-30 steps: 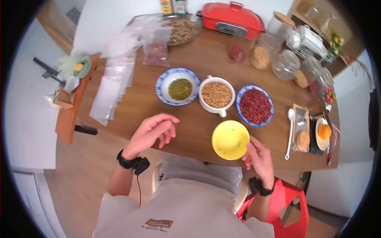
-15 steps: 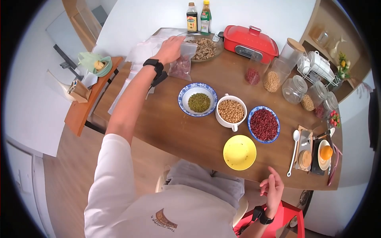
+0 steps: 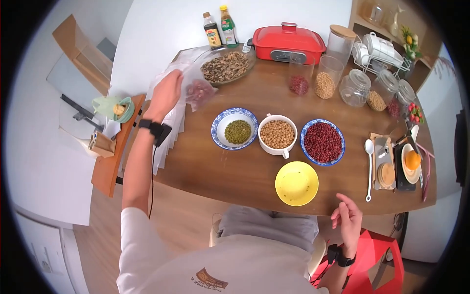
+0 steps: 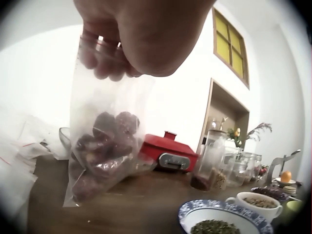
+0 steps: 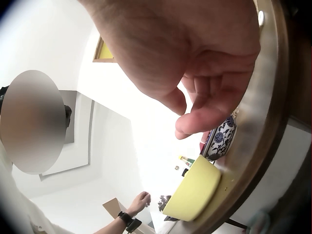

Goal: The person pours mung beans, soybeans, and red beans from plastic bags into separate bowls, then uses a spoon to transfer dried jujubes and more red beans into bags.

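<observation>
**Left hand lifts bag of red fruit at the table's far left corner**

Nearest the person: right hand [image 3: 348, 217] hangs just off the table's [image 3: 235, 171] near edge, fingers loosely curled, holding nothing. Yellow bowl [image 3: 296, 183] sits just inside that near edge, close to the hand but apart from it.

Mid-table, a row of three: blue-rimmed bowl of green beans [image 3: 235, 129] on the left, white cup of chickpeas [image 3: 277, 134] in the middle, blue-rimmed bowl of red beans [image 3: 322, 142] on the right. A white spoon [image 3: 369, 166] and a small tray [image 3: 385, 164] lie by the right edge.

Toward the far left corner: left hand [image 3: 165, 93] pinches the top of a clear plastic bag [image 4: 105, 144] of dark red fruit, and the bag hangs above the wood. Flat clear bags [image 3: 169, 122] lie stacked along the left edge beneath the arm.

Far edge: a glass dish of brown mix [image 3: 225, 66], two sauce bottles [image 3: 219, 24], a red lidded cooker [image 3: 288, 41], then glass jars [image 3: 355, 85] of beans and grain running to the far right corner.
</observation>
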A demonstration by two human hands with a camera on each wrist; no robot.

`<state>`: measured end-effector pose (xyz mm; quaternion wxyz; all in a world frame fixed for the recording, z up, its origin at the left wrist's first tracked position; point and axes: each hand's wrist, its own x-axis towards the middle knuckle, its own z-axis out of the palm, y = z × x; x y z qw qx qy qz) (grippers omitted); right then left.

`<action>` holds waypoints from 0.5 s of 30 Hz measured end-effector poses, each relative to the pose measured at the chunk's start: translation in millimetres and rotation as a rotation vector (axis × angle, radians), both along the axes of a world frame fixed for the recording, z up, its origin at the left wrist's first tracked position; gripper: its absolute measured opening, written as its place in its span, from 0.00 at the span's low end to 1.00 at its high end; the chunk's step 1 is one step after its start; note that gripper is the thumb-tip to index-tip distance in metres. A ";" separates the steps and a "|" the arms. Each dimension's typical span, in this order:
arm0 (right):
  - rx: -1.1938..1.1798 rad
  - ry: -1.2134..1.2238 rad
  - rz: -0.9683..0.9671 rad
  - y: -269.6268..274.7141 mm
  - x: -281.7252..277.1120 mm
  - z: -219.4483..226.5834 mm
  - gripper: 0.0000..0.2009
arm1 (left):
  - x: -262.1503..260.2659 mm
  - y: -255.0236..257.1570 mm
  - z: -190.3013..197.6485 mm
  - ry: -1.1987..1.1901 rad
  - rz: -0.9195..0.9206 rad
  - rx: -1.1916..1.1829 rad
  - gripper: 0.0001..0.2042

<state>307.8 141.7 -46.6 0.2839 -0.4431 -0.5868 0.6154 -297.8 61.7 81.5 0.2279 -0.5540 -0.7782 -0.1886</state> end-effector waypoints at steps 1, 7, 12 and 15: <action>-0.002 0.013 0.005 0.2 -3.6 4.3 0.17 | 7.3 -8.9 7.9 -0.067 0.081 0.013 0.11; -0.054 0.070 0.043 -3.8 -25.5 15.0 0.14 | 54.5 -69.6 57.0 -1.010 -0.113 0.457 0.07; -0.082 0.133 0.189 -17.3 -47.0 27.3 0.12 | 114.2 -112.2 46.4 -1.228 -0.127 0.421 0.08; -0.048 0.132 0.308 -22.9 -63.6 40.7 0.11 | 146.8 -129.2 9.3 -1.341 -0.164 0.426 0.06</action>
